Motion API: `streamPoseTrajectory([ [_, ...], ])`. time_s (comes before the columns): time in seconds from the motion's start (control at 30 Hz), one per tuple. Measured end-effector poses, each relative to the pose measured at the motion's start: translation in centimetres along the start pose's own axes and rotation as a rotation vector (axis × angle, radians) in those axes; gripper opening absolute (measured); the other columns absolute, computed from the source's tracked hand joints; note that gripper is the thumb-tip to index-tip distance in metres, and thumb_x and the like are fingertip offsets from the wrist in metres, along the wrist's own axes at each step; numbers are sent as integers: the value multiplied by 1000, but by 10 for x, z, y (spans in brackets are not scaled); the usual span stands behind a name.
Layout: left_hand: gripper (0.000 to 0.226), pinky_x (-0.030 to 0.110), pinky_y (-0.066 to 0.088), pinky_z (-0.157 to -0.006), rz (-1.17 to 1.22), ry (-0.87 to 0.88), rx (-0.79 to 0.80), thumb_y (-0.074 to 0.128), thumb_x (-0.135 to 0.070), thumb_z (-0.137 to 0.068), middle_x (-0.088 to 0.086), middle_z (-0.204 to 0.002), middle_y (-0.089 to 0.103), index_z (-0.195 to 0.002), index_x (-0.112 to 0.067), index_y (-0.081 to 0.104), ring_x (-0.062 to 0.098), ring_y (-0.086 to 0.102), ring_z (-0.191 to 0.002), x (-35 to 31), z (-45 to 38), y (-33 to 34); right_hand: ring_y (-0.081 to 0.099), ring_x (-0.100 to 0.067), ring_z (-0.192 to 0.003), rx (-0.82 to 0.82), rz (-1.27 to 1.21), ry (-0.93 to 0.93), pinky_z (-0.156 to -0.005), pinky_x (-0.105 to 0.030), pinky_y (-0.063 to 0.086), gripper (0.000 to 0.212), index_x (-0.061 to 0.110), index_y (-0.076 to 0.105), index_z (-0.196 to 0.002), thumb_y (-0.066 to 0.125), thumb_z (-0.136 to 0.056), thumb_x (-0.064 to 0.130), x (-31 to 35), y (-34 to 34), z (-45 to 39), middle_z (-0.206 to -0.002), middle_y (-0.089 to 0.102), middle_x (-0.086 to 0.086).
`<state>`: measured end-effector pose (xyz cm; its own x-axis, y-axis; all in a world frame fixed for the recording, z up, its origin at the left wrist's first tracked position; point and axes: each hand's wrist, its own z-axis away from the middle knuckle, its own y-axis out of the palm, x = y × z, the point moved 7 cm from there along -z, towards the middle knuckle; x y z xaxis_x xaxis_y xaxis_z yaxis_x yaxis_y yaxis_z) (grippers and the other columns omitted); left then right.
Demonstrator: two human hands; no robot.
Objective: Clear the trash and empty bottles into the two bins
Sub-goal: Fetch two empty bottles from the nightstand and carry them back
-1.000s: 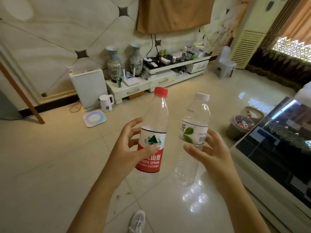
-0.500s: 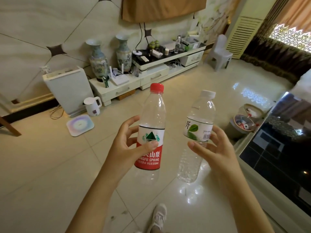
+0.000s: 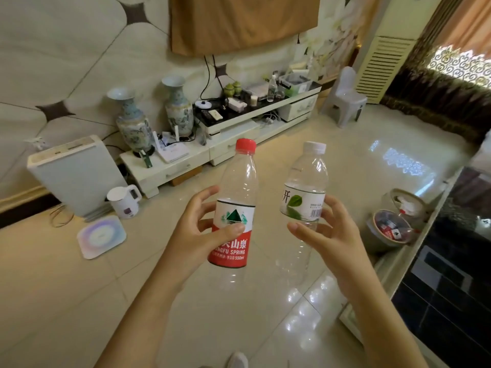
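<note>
My left hand [image 3: 194, 235] grips an empty clear bottle with a red cap and red label [image 3: 236, 192], held upright at chest height. My right hand [image 3: 332, 235] holds a second empty clear bottle with a white cap and a green-leaf label [image 3: 305, 192], also upright. The two bottles stand side by side, a little apart. Two round bins sit on the floor to the right: a nearer grey bin [image 3: 372, 229] with wrappers inside and a farther bin [image 3: 390, 197] behind it, both beside the dark table.
A dark glass coffee table [image 3: 451, 274] fills the right side. A white TV stand [image 3: 220, 144] with two vases, a white appliance [image 3: 74, 168], a kettle [image 3: 123, 200] and a flat scale [image 3: 102, 236] line the far wall. A plastic chair [image 3: 345, 96] stands at the back right.
The view has swung slightly right and closer to the bins. Both hands still hold their bottles in the same upright pose.
</note>
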<state>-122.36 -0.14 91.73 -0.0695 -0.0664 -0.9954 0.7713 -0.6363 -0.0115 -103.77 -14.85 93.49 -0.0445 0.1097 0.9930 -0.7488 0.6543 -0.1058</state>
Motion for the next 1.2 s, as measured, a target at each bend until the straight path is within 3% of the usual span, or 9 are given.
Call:
streamPoseTrajectory([
  [0.23,81,30,54,-82,-36,-23,115,83,-48,-49,-19,-117,61,-120,-59,45,8,62,-106,-7,-102,66,67,-17,-98,-71,18,10,-72,-30,57,84,31,47,-130,82,-55,39,-4,-56,-82,-113,66,6],
  [0.33,77,23,53,-77,-48,-13,177,88,-37,-57,-19,-116,61,-118,-59,45,6,63,-104,-10,-153,104,65,-12,-98,-119,44,18,-70,-26,57,82,35,45,-130,81,-57,40,-10,-88,-120,-114,64,9],
  [0.43,75,19,53,-71,-71,-17,234,82,-30,-62,-18,-117,61,-122,-54,44,3,63,-103,-9,-207,143,64,-10,-100,-169,57,40,-72,-26,56,79,38,45,-130,81,-60,38,-20,-123,-161,-117,63,11],
  [0.67,82,22,52,-75,-41,-52,362,84,-33,-60,-15,-120,60,-130,-46,42,4,63,-103,-15,-339,252,63,-10,-103,-296,107,100,-80,-32,57,82,38,44,-132,83,-60,41,-32,-215,-262,-118,63,12],
  [0.83,81,15,54,-68,-50,-37,494,80,-26,-64,-15,-120,60,-133,-42,41,0,64,-99,-31,-416,343,63,0,-98,-433,120,102,-71,-19,54,81,40,44,-131,81,-59,43,-27,-291,-312,-116,61,16],
  [1.0,87,23,52,-80,-53,-62,599,89,-33,-55,-15,-121,62,-130,-41,46,5,64,-104,-27,-472,425,65,-2,-98,-540,72,150,-70,-18,55,75,36,44,-133,81,-68,27,-51,-362,-345,-115,62,12],
  [1.2,86,28,52,-85,-84,-89,679,87,-36,-53,-16,-121,62,-128,-43,46,6,63,-107,-15,-540,526,63,-3,-101,-637,58,187,-71,-21,56,72,39,46,-129,81,-67,31,-83,-455,-406,-119,61,11],
])
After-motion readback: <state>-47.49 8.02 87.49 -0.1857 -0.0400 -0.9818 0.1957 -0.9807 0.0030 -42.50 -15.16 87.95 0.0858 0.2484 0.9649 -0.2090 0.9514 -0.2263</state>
